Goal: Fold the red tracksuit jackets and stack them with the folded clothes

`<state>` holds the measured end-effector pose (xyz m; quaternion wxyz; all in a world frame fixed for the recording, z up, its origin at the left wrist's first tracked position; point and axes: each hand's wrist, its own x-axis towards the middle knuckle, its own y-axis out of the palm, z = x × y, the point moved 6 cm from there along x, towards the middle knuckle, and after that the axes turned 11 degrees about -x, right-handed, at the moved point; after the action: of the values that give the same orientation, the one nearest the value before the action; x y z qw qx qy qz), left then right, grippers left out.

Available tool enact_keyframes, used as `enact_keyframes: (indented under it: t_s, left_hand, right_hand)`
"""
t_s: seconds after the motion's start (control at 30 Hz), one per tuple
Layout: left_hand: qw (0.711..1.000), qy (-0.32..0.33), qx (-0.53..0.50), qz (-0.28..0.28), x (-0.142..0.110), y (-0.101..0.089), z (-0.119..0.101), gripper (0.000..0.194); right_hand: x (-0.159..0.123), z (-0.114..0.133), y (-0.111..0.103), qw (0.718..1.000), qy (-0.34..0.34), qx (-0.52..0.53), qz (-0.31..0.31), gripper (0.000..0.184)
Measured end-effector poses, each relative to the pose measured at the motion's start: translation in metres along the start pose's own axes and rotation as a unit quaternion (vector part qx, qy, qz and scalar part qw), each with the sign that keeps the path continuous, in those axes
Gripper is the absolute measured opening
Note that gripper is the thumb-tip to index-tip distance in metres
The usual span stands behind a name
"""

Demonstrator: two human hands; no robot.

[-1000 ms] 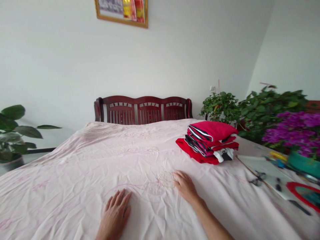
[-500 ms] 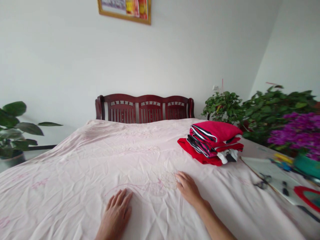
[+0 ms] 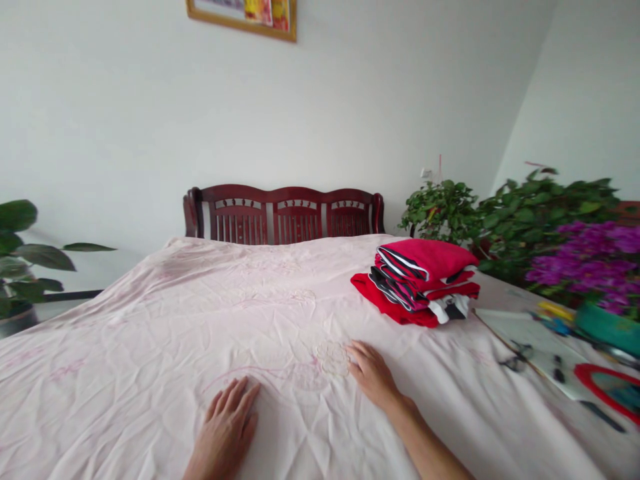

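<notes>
Both my hands rest palm down on a pale pink cloth (image 3: 150,393) with embroidered flowers. At the lower middle, my left hand (image 3: 229,420) lies flat with its fingers stretched forward, holding nothing. My right hand (image 3: 373,375) is flat too, its fingertips beside a stitched cream flower (image 3: 333,359) and nothing in its grasp. Beyond the right hand sits a stack of folded clothes (image 3: 425,259), mostly red with black and white trim. Neither hand touches the stack.
To the right lie scissors (image 3: 517,357), a red-rimmed round object (image 3: 607,390) and a white board (image 3: 525,330). Purple flowers (image 3: 590,263) and leafy plants (image 3: 545,213) stand behind them. A dark red wooden bench back (image 3: 293,210) is against the wall; another potted plant (image 3: 30,267) is at left.
The view has shifted slightly, so the surroundings sit a little further left and up. Both hands stay flat in the same spots on the cloth.
</notes>
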<state>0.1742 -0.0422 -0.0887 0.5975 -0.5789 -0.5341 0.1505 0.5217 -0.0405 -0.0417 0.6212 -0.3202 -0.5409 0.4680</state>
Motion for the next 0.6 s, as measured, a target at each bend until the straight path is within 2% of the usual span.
enact_keyframes:
  t_s: [0.13, 0.2, 0.3, 0.43, 0.53, 0.6]
  left_hand:
    - [1.000, 0.002, 0.007, -0.004, -0.001, 0.002, 0.001, 0.044]
    - [1.000, 0.004, 0.008, -0.007, -0.001, 0.003, 0.002, 0.044]
    - [1.000, 0.007, 0.002, -0.014, -0.001, 0.004, 0.003, 0.043]
    - [1.000, 0.013, -0.006, -0.021, -0.002, 0.003, 0.004, 0.043]
    - [1.000, 0.013, -0.004, -0.018, -0.002, 0.003, 0.004, 0.043]
    - [1.000, 0.009, -0.004, -0.015, -0.002, 0.003, 0.004, 0.043]
  right_hand:
    - [-0.001, -0.002, -0.004, 0.997, 0.012, 0.075, -0.017, 0.040]
    - [-0.001, -0.009, -0.005, 0.981, 0.049, 0.183, -0.040, 0.036]
    - [0.000, -0.025, -0.002, 0.928, 0.136, 0.338, -0.079, 0.029]
    - [-0.002, -0.049, 0.001, 0.869, 0.237, 0.413, -0.135, 0.021]
    - [-0.004, -0.078, -0.008, 0.796, 0.323, 0.470, -0.201, 0.028]
    - [-0.003, -0.102, -0.024, 0.741, 0.376, 0.498, -0.250, 0.030]
